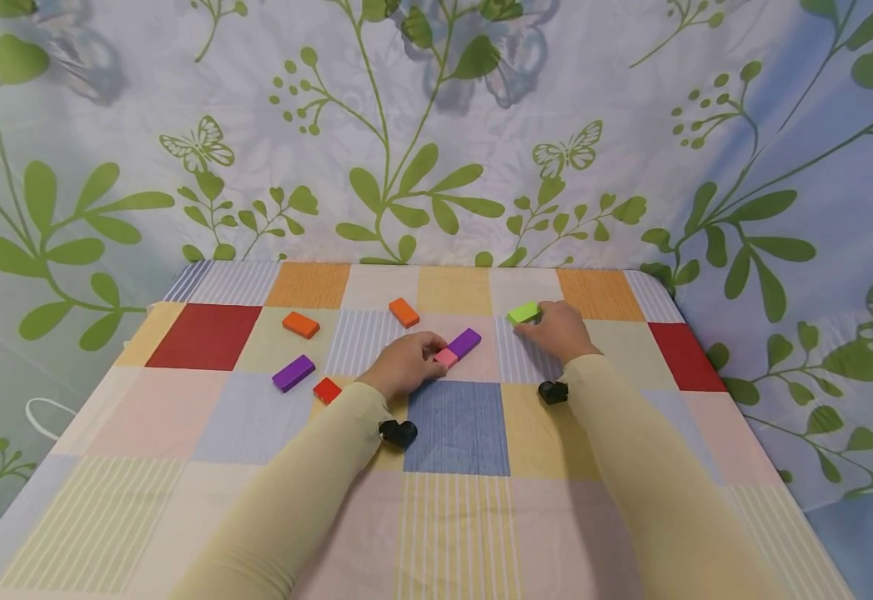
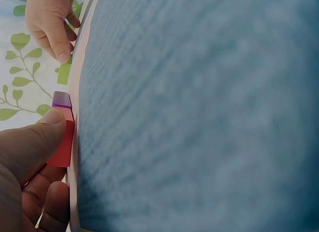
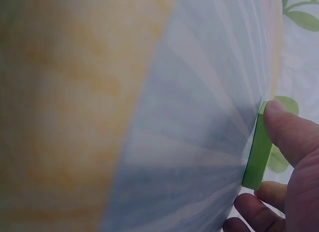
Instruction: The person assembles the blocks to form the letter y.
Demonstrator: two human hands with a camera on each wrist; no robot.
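Note:
My left hand (image 1: 403,364) pinches a pink block (image 1: 446,357) between thumb and fingers, low over the patchwork cloth. The block's far end meets a purple block (image 1: 465,342), and the two form one line slanting up to the right. In the left wrist view the thumb (image 2: 52,119) lies on the pink block (image 2: 64,142), with the purple block (image 2: 62,99) just beyond. Farther right, my right hand (image 1: 559,329) grips a light green block (image 1: 524,313) by its ends. The right wrist view shows thumb and a finger at opposite ends of this green block (image 3: 257,149).
To the left lie an orange block (image 1: 301,325), a second purple block (image 1: 293,373) and a red block (image 1: 327,390) beside my left forearm. Another orange block (image 1: 403,312) sits behind my left hand. A leaf-patterned curtain (image 1: 436,125) hangs along the table's back edge.

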